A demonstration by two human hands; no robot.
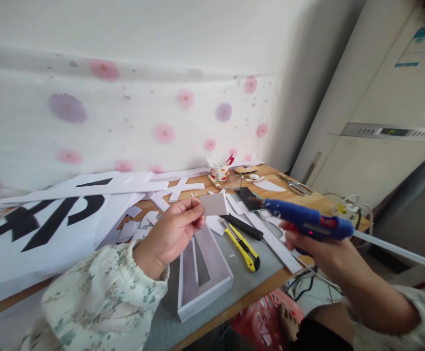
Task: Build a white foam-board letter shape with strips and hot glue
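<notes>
My left hand (pixel 172 234) pinches a small white foam-board piece (pixel 214 204) between thumb and fingers, held up above the table. My right hand (pixel 317 246) grips a blue hot glue gun (pixel 307 222) with a translucent glue stick (pixel 398 251) sticking out behind it. The gun's nozzle points left toward the white piece, a short gap away. Below my left hand lies a white foam-board tray-like shape (pixel 203 273) on a grey cutting mat (pixel 249 278).
A yellow utility knife (pixel 243 248) and a black pen (pixel 243 226) lie on the mat. White offcuts (pixel 132 229), a big sheet with black letters (pixel 48 219), a paper cup (pixel 220 172), scissors (pixel 296 185) and cables (pixel 351 204) crowd the wooden table (pixel 267 285). A white appliance (pixel 380 107) stands right.
</notes>
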